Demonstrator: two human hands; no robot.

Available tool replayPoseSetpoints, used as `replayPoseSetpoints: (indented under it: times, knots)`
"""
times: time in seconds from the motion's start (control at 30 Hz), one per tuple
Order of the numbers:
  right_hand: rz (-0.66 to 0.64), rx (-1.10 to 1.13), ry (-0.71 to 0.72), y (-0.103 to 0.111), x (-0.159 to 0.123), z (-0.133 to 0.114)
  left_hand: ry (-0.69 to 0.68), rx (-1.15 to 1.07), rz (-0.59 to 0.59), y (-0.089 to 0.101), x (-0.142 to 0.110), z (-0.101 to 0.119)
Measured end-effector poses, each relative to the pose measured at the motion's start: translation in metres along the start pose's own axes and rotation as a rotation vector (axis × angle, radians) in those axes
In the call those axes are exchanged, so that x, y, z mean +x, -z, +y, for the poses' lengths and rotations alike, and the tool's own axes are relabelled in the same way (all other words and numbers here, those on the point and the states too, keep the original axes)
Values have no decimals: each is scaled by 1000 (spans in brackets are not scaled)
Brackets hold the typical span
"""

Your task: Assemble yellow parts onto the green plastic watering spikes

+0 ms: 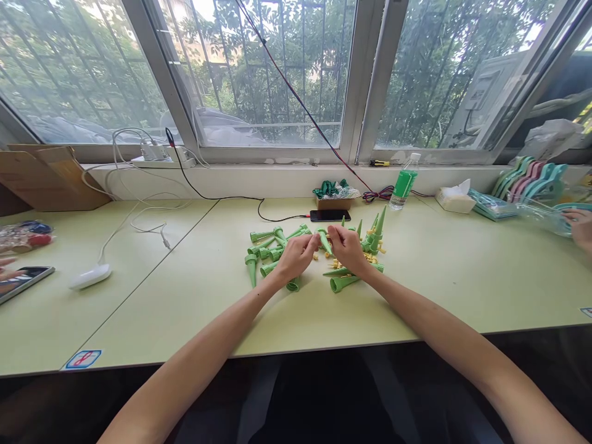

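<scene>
From where I stand, the fingertips of the left hand (298,251) are pinched together at the wide end of a green spike (325,243), which slants down between the two hands above the table (185,327). The fingers of the right hand (346,246) are curled in close by that same end; whether they grip anything, I cannot tell. Small yellow pieces (340,263) are scattered just beside the right hand. More green spikes (251,265) lie in a heap to the left, and others stand upright to the right (379,228). On the far side, a dark phone (330,215) lies plugged into a cable, near a small box (333,203). Farther right come a bottle (403,185), a tissue pack (456,197) and, at the edge, another person's hand (581,228). Well to the left lies a white device (91,276).
</scene>
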State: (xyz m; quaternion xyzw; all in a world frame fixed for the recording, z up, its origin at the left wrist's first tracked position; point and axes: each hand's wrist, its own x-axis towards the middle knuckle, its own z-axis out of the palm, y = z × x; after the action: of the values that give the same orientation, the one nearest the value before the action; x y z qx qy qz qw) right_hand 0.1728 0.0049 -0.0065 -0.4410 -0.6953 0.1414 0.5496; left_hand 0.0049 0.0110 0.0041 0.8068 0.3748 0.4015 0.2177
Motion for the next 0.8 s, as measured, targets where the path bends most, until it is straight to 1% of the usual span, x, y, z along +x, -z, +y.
replayPoseSetpoints:
  times: [0.2, 0.57, 0.7, 0.8]
  knots:
    - [-34, 23, -39, 0, 0, 0, -32, -14, -10, 1, 0, 0]
    - [-21, 18, -14, 0, 1, 2, -42, 9, -47, 2, 0, 0]
    - [-17, 24, -2, 1, 2, 2, -76, 24, -36, 1, -1, -1]
    - [-19, 30, -19, 1, 2, 2, -104, 38, -21, 0, -1, -1]
